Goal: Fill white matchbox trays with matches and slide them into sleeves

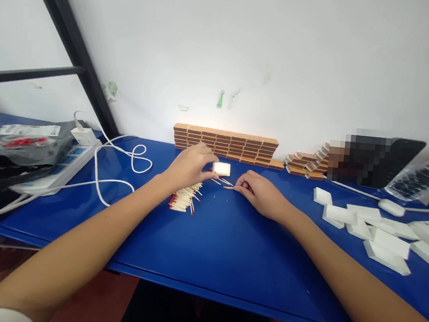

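My left hand (194, 166) is closed on a small white matchbox tray (222, 169), gripping its left end between thumb and fingers. Red match heads show at that end by my thumb. To the right, my right hand (256, 190) pinches a matchstick (228, 187) that points left. A few loose matches (223, 180) lie on the table just in front of the tray. Below my left hand spreads a pile of red-tipped matches (183, 198), its upper part hidden by the hand.
Stacked brown matchbox sleeves (225, 144) line the wall, with a smaller leaning stack (305, 162) beside them. White trays (373, 227) lie scattered at right on the blue table (206, 251). A black phone (402, 159) stands behind them. White cables (98, 170) and a power strip (70, 165) occupy the left.
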`<action>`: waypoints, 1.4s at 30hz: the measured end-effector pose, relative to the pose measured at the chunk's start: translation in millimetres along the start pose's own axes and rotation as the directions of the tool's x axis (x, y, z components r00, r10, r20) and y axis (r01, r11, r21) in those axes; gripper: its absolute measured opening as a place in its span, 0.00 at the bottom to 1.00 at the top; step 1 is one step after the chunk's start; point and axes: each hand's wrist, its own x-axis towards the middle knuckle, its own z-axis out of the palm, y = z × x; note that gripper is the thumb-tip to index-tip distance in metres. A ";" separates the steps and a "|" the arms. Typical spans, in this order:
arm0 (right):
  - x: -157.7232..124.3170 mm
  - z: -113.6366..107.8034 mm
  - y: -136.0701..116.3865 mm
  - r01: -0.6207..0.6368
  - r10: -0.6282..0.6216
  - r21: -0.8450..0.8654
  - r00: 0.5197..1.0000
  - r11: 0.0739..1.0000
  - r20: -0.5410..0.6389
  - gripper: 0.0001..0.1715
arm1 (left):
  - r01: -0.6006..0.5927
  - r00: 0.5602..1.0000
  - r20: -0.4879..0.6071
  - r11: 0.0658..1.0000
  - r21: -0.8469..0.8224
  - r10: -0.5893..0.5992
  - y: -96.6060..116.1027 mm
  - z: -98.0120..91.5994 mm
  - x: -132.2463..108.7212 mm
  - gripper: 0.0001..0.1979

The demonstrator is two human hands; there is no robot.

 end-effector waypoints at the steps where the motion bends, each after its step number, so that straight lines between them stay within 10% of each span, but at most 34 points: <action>1: -0.4 -1.1 -0.4 0.005 -0.005 -0.003 1.000 1.000 0.003 0.07 | 0.000 1.000 0.005 1.000 0.001 0.000 0.1 0.1 0.0 0.15; 15: -4.6 -17.2 -20.7 0.018 -0.019 -0.007 0.978 1.000 -0.209 0.06 | -0.040 0.999 -0.006 0.991 -0.130 0.040 16.5 4.6 -0.1 0.20; 42: -6.6 -8.3 -28.9 0.063 -0.056 0.024 0.976 0.998 -0.211 0.07 | -0.066 0.998 -0.022 0.981 -0.185 0.063 28.9 5.9 0.9 0.19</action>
